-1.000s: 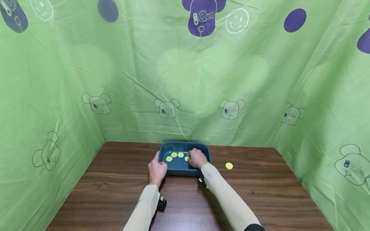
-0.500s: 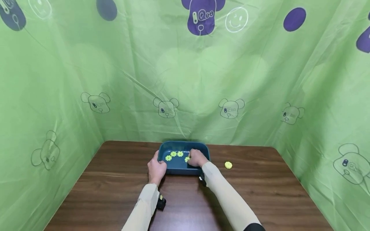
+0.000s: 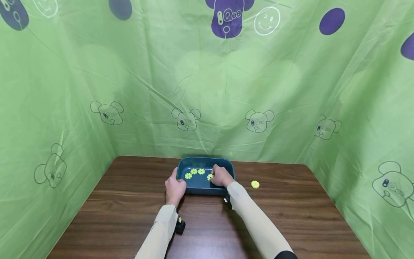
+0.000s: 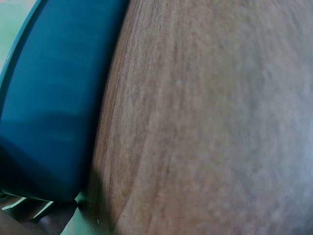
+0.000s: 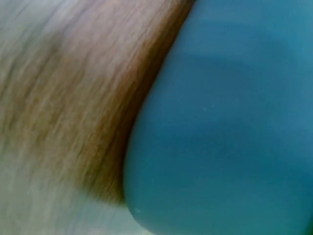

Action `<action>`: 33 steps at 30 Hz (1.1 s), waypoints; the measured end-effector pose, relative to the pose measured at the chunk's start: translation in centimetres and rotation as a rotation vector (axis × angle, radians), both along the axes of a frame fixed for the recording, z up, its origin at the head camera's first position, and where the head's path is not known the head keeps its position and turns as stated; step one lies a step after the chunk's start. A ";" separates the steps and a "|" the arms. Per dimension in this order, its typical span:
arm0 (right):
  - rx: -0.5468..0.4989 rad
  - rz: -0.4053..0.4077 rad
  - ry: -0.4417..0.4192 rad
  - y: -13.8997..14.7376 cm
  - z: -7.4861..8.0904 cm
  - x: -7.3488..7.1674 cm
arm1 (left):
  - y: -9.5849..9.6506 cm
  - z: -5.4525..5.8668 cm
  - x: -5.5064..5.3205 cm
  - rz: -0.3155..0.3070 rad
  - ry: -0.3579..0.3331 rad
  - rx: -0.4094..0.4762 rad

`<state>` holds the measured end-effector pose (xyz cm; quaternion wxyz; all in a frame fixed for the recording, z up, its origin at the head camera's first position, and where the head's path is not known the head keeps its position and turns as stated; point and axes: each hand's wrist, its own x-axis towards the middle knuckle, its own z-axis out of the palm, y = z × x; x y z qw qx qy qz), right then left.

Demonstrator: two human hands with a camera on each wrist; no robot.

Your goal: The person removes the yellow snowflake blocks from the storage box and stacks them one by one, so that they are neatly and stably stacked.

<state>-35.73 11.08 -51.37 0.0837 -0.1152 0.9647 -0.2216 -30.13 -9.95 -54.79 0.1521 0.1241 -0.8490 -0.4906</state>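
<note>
A dark blue-green rectangular tub (image 3: 205,191) stands on the table. My left hand (image 3: 175,187) grips its left end, thumb at the rim and fingers along the outside. In the left wrist view fingers (image 4: 54,220) show at the corner of the tub wall (image 4: 54,93). My right hand (image 3: 221,176) reaches inside from the right, its curled fingers pinching a yellow flower-shaped piece (image 3: 210,177) low in the tub. Left of it, several similar pieces (image 3: 193,171) lie in an arc on the bottom. The right wrist view holds mostly tub wall (image 5: 220,137); the fingers are hidden there.
Another yellow flower-shaped piece (image 3: 255,184), thicker looking, lies on the brown wood-grain table (image 3: 129,201) to the right of the tub. A green printed curtain (image 3: 220,86) hangs behind and along both sides, close behind the tub.
The right hand has shifted slightly rightward, and more of the yellow flower-shaped piece at its fingertips shows. The left hand keeps its grip on the tub. The head view has tilted slightly.
</note>
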 end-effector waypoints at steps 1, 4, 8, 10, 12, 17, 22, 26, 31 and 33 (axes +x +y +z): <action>-0.005 0.003 0.000 0.0 0.0 0.1 | 0.0 0.0 0.0 0.001 -0.002 0.001; -0.022 0.014 0.003 0.2 0.0 0.3 | 0.0 0.0 0.2 0.002 -0.009 0.004; -0.056 0.034 0.023 0.5 0.1 0.5 | 0.1 0.2 0.4 -0.002 -0.012 0.012; -0.086 0.046 0.040 0.7 0.1 0.5 | 0.1 0.2 0.5 -0.003 -0.010 0.014; -0.123 0.059 0.056 0.9 0.2 0.5 | 0.0 0.2 0.4 -0.001 -0.009 0.011; -0.236 0.053 0.109 1.7 0.9 0.2 | 0.0 0.1 0.3 -0.002 -0.014 0.004; -0.353 -0.012 0.205 3.1 2.4 -0.2 | 0.0 0.1 0.1 -0.006 -0.006 0.001; -0.403 -0.086 0.282 4.5 4.0 -0.3 | -0.1 0.0 0.1 -0.005 0.002 -0.002; -0.411 -0.106 0.316 6.9 5.5 -0.2 | -0.1 0.0 0.0 -0.004 0.004 -0.010; -0.400 -0.090 0.311 8.0 5.8 -0.2 | -0.1 0.0 0.0 -0.003 0.004 -0.012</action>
